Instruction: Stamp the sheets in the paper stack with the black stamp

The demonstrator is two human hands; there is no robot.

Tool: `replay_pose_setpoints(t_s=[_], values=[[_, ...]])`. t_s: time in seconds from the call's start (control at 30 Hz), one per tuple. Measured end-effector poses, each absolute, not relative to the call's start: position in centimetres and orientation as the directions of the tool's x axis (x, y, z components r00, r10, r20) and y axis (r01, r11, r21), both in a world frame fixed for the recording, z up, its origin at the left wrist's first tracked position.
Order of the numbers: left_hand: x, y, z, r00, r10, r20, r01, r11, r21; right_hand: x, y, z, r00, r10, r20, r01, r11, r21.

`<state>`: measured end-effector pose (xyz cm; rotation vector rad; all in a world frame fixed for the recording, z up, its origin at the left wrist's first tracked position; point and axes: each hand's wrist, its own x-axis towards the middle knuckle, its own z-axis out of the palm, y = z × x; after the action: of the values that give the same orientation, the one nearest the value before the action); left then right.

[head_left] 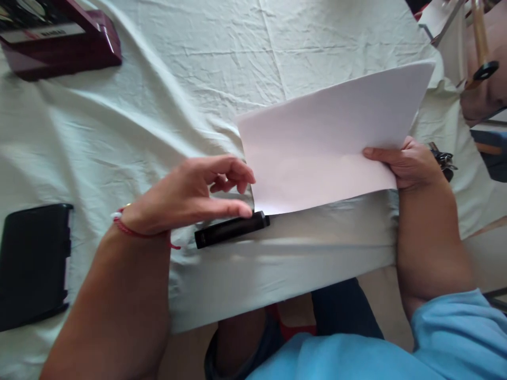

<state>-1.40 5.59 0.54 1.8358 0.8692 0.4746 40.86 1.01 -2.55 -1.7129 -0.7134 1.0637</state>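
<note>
A white sheet of paper [328,142], perhaps more than one, is tilted above the cloth-covered table. My right hand [415,161] grips its right near edge, thumb on top and the other fingers hidden underneath. At the paper's left edge, my left hand [198,190] is open, its fingers curled slightly and apart from the thumb, with nothing between them. Just below that thumb, a slim black oblong object [232,230] lies on the cloth; its kind is unclear. Its right end is close to the paper's near left corner.
A black flat case [35,264] lies at the left on the pale tablecloth [119,142]. In the upper left stands a glossy maroon object [67,55] with a dark panel. Keys [446,161] show behind my right wrist. The table's near edge runs before my lap.
</note>
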Motion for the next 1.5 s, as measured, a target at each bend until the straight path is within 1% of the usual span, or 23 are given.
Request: replay_pose_setpoints(t_s=[0.07, 0.13, 0.17, 0.23, 0.3, 0.37, 0.47, 0.6, 0.73, 0.87, 1.07, 1.17, 1.3, 1.5], values=[[-1.5, 5.8, 1.3, 0.753, 0.615, -0.235, 0.470, -0.253, 0.845, 40.9, 1.0, -2.6, 0.448, 0.829, -0.333, -0.013, -0.367, -0.930], [-1.4, 6.0, 1.5, 0.782, 0.494, -0.381, 0.558, -0.283, 0.780, 40.8, 1.0, -2.7, 0.447, 0.830, -0.333, -0.012, -0.367, -0.930], [-1.3, 6.1, 1.5, 0.790, 0.439, -0.428, 0.580, -0.307, 0.755, 40.9, 1.0, -2.7, 0.445, 0.831, -0.332, -0.008, -0.368, -0.930], [-1.2, 6.3, 1.3, 0.812, 0.356, -0.462, 0.576, -0.366, 0.731, 41.0, 1.0, -2.7, 0.448, 0.835, -0.321, 0.004, -0.361, -0.933], [-1.3, 6.5, 1.0, 0.840, 0.324, -0.435, 0.539, -0.400, 0.741, 41.2, 1.0, -2.8, 0.453, 0.839, -0.302, 0.010, -0.344, -0.939], [-1.5, 6.6, 0.9, 0.845, 0.340, -0.413, 0.526, -0.388, 0.757, 41.5, 0.9, -3.0, 0.448, 0.845, -0.293, 0.004, -0.330, -0.944], [-1.9, 6.9, 0.7, 0.822, 0.388, -0.417, 0.542, -0.310, 0.781, 41.6, 0.9, -3.2, 0.441, 0.850, -0.289, 0.006, -0.325, -0.946], [-2.4, 7.3, 0.5, 0.810, 0.395, -0.434, 0.549, -0.248, 0.799, 41.7, 0.9, -3.2, 0.455, 0.849, -0.268, 0.019, -0.310, -0.951], [-2.7, 7.5, 0.0, 0.788, 0.409, -0.461, 0.565, -0.183, 0.804, 41.8, 1.1, -3.3, 0.452, 0.846, -0.283, 0.023, -0.328, -0.945], [-2.6, 7.5, -0.4, 0.789, 0.416, -0.453, 0.544, -0.128, 0.829, 41.5, 1.1, -3.4, 0.446, 0.847, -0.291, 0.012, -0.330, -0.944], [-2.4, 7.3, -0.2, 0.815, 0.418, -0.401, 0.497, -0.148, 0.855, 41.3, 1.0, -3.1, 0.449, 0.852, -0.269, 0.015, -0.308, -0.951], [-2.4, 7.3, -0.2, 0.831, 0.408, -0.378, 0.479, -0.178, 0.860, 41.6, 0.8, -2.8, 0.485, 0.835, -0.259, 0.032, -0.313, -0.949], [-2.5, 7.4, -0.5, 0.832, 0.416, -0.368, 0.470, -0.176, 0.865, 41.8, 0.6, -2.3, 0.515, 0.831, -0.210, 0.033, -0.265, -0.964], [-2.7, 7.5, -0.7, 0.827, 0.395, -0.400, 0.479, -0.124, 0.869, 41.3, 0.7, -2.9, 0.455, 0.850, -0.265, 0.006, -0.300, -0.954]])
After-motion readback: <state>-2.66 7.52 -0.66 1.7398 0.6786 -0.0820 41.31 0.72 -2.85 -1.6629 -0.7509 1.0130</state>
